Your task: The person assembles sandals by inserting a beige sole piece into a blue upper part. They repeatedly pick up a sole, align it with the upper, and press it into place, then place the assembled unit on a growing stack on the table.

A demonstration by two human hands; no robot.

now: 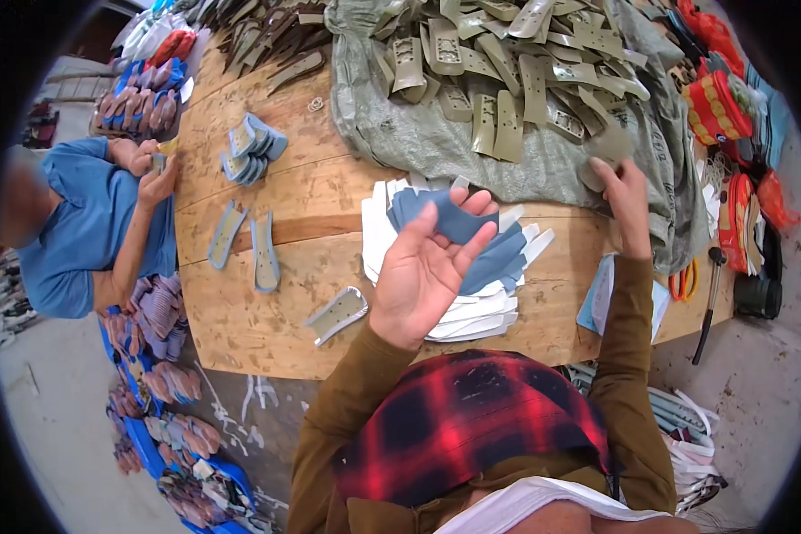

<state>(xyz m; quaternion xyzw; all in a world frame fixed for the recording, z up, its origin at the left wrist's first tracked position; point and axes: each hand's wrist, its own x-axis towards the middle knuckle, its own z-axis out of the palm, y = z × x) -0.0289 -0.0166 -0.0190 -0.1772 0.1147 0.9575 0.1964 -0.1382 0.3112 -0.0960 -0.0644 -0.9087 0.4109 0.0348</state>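
Observation:
My left hand (427, 267), palm up, curls its fingers round a blue sheet piece (454, 220) above a fanned stack of similar blue pieces (497, 260) and white pieces (472, 319). To the right, my right hand (626, 200) is pinched on a curved olive plastic piece (610, 148), blurred by motion, at the edge of a heap of such pieces (507, 80). That heap lies on a grey-green woven sack (374, 116). A blue-edged olive piece (264, 254) and a similar white-edged one (338, 315) rest left of my left hand.
A small stack of blue-covered pieces (251, 147) stands on the wooden table (311, 196). Past its left edge, a person in a blue shirt (84, 214) handles something small. A blue-and-white booklet (596, 298) lies near my right forearm. Red bags (716, 107) are at far right.

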